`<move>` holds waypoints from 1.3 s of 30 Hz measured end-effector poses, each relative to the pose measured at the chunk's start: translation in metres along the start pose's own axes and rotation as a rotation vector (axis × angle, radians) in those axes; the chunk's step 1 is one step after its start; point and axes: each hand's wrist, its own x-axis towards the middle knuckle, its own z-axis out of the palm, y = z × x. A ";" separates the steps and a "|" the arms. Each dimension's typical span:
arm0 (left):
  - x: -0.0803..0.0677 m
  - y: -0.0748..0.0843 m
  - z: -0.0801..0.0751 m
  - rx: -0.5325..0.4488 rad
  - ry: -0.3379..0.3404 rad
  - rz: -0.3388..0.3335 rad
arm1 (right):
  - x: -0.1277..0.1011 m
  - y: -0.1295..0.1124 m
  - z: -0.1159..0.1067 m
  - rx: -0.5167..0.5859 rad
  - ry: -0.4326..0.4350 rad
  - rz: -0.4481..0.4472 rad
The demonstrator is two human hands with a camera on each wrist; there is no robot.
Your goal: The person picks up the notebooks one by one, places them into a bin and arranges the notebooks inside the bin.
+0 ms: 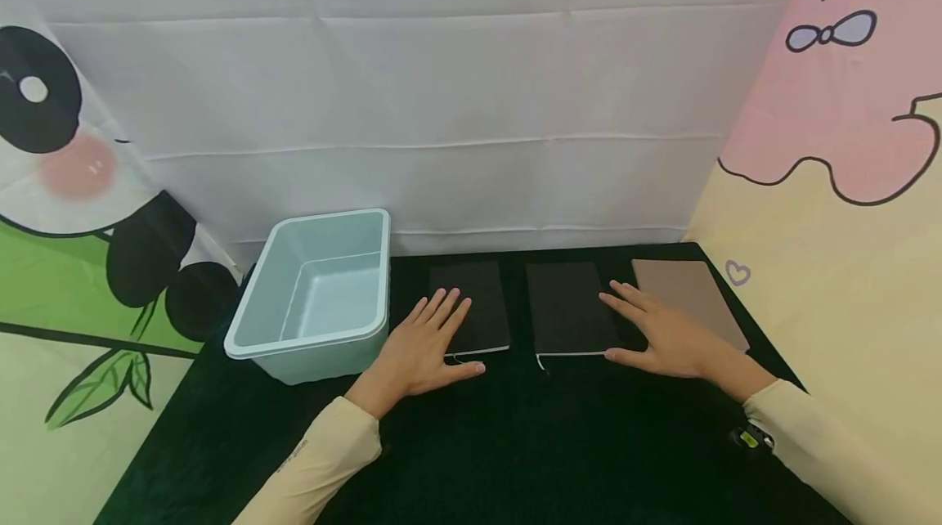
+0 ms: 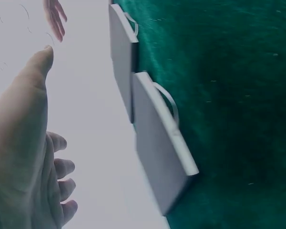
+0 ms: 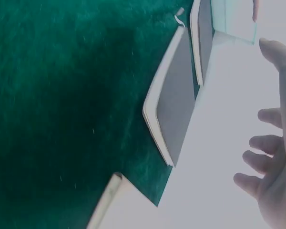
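In the head view, with 12 at the top, a person's two bare hands reach over a dark green cloth [image 1: 545, 443]. The left hand [image 1: 423, 349] is near 7 o'clock, fingers fanned and thumb apart, holding nothing; it overlaps the near left corner of the left black book [image 1: 482, 312], which lies at 6 o'clock. The right hand [image 1: 666, 337] is at 4 o'clock, its fingers likewise spread and its grasp unfilled. Its fingertips overlap the right edge of the middle black book [image 1: 567, 308], between 4 and 5 o'clock, while the hand hides part of the tan book [image 1: 688, 288], between 3 and 4. Both wrist views show the hands apart from the books. All three books are closed and lie flat in a row, well spaced; a pale ribbon [image 1: 541, 363] pokes from the middle one. At 8 o'clock, just beside the left hand, stands a pale blue bin [image 1: 324, 361], upright with its mouth up. A white curtain [image 1: 441, 83] hangs across 12 o'clock. A printed panda [image 1: 81, 173] looms at 9 o'clock, a pink bear [image 1: 832, 116] near 2. Cream sleeves [image 1: 324, 459] cover both forearms.
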 end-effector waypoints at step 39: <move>-0.122 -0.117 -0.064 -0.080 0.138 -0.140 | -0.046 0.069 -0.014 0.182 0.110 0.127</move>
